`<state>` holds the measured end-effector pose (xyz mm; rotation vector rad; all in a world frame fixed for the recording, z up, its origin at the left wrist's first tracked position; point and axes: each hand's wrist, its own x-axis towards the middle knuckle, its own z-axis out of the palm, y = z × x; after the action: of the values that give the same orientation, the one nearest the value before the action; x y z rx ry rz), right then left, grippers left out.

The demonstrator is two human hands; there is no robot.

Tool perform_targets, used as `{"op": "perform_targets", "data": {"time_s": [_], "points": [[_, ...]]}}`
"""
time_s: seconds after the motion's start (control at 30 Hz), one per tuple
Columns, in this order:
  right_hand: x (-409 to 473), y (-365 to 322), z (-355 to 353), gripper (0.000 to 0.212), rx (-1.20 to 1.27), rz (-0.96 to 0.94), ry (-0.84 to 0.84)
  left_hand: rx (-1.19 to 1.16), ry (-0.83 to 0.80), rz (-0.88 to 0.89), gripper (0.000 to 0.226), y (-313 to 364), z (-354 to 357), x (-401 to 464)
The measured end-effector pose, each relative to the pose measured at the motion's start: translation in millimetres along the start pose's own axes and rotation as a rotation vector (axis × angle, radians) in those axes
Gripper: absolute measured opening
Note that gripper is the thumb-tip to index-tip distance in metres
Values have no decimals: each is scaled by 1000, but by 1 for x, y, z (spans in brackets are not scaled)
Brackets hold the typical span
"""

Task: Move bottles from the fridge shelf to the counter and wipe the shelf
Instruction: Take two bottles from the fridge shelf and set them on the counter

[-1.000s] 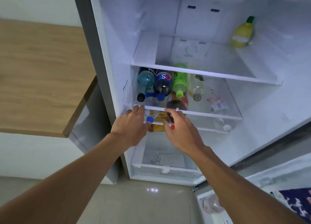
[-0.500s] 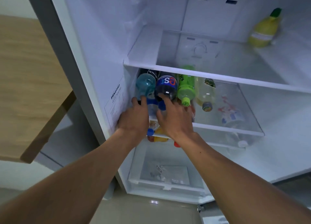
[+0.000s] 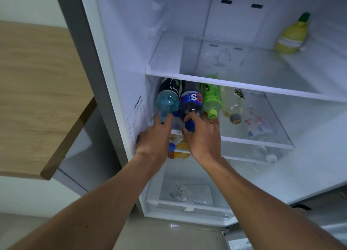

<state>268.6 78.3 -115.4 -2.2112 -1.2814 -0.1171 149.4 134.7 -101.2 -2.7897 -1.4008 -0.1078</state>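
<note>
Fridge shelf (image 3: 253,142) carries four bottles lying side by side. My left hand (image 3: 154,137) wraps the teal bottle's (image 3: 167,103) neck; my right hand (image 3: 201,137) grips the dark cola bottle's (image 3: 191,104) blue-capped neck.

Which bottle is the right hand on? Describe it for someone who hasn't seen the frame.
In the open fridge, look at the middle shelf, where a row of bottles lies on its side, caps toward you. The right hand grips the second from the left, the dark cola bottle. It alone has a blue label and a blue cap.
</note>
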Motion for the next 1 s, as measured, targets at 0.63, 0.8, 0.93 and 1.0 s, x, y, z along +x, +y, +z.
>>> {"op": "perform_targets", "data": {"time_s": [0.63, 0.8, 0.93, 1.0], "points": [[-120, -52, -97, 19, 22, -10, -41, -259, 194, 138, 27, -21, -35, -144], [-121, -73, -143, 19, 21, -9, -35, -256, 273, 202, 19, -20, -87, -173], [-107, -90, -184, 15, 60, -51, -39, -334, 199, 205, 20, -25, -132, -174], [-96, -97, -204, 11, 88, 13, -82, -328, 114, 236, 20, -32, -144, -178]]}}
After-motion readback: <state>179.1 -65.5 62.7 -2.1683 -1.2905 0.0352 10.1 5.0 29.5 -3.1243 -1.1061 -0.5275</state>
